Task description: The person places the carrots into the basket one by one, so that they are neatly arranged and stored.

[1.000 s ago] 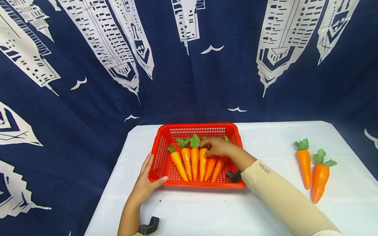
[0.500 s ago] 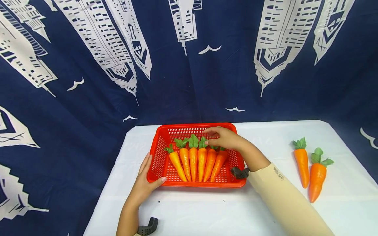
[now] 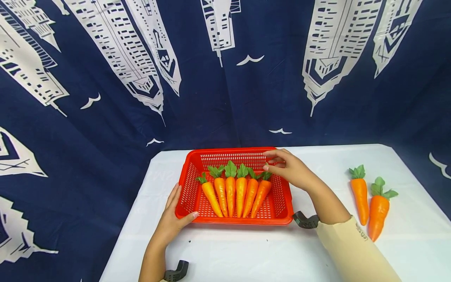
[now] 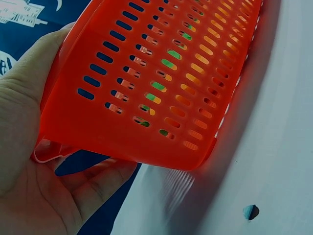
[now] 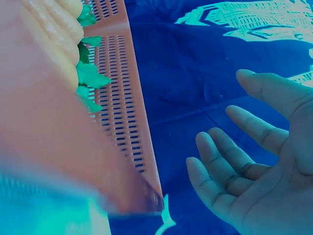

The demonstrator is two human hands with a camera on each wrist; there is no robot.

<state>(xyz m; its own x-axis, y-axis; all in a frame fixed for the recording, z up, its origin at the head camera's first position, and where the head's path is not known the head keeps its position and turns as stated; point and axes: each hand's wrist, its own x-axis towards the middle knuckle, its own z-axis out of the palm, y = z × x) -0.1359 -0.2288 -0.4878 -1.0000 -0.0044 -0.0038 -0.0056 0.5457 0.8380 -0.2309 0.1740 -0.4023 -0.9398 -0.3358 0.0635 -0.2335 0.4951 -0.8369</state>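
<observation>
A red plastic basket (image 3: 239,220) with slotted walls stands on the white table. Inside it, several orange carrots (image 3: 241,196) with green leaf tops lie side by side, leaves toward the far wall. My left hand (image 3: 173,219) holds the basket's near left corner, thumb on the front rim and fingers along the left side; the left wrist view shows this hand (image 4: 34,147) round the rim. Above the basket's far right part is my right hand (image 3: 290,168), its fingers spread and slightly bent. In the right wrist view that hand (image 5: 259,166) holds nothing.
Two more carrots, one slimmer (image 3: 360,199) and one thicker (image 3: 378,215), lie on the white tablecloth (image 3: 246,254) to the right. Behind the table hangs a dark blue curtain (image 3: 239,105) printed with white buildings and birds.
My right hand has drawn back from the carrot tops, up and to the right toward the basket's far right corner, uncovering the rightmost carrots. My left hand keeps its place on the basket.
</observation>
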